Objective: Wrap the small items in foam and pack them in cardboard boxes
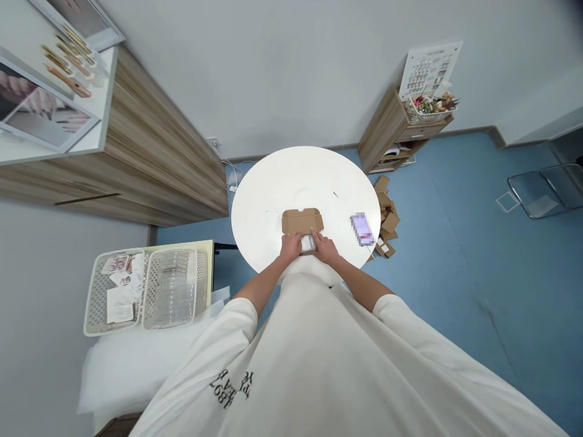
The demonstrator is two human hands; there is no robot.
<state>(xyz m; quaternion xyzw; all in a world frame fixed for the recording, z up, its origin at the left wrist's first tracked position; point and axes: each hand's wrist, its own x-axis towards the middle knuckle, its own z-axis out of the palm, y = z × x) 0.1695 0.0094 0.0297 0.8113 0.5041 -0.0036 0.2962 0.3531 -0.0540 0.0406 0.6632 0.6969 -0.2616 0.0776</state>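
A small brown cardboard box (302, 222) stands near the front edge of the round white table (291, 176), its lid folded back away from me. Inside lies a whitish, wrapped-looking item (308, 243) whose kind I cannot make out. My left hand (290, 246) grips the left side of the box, fingers bent over its edge. On the opposite side my right hand (325, 247) holds the box the same way, with fingertips near the lid's fold. Both hands partly cover the box's sides.
A phone (362, 229) lies on the table to the right. Flattened cardboard boxes (388, 218) are heaped on the floor beyond it. White baskets (113, 291) with packets and clear plastic pieces stand at left, near a wooden cabinet (168, 139). A small cabinet (387, 130) stands at the back right.
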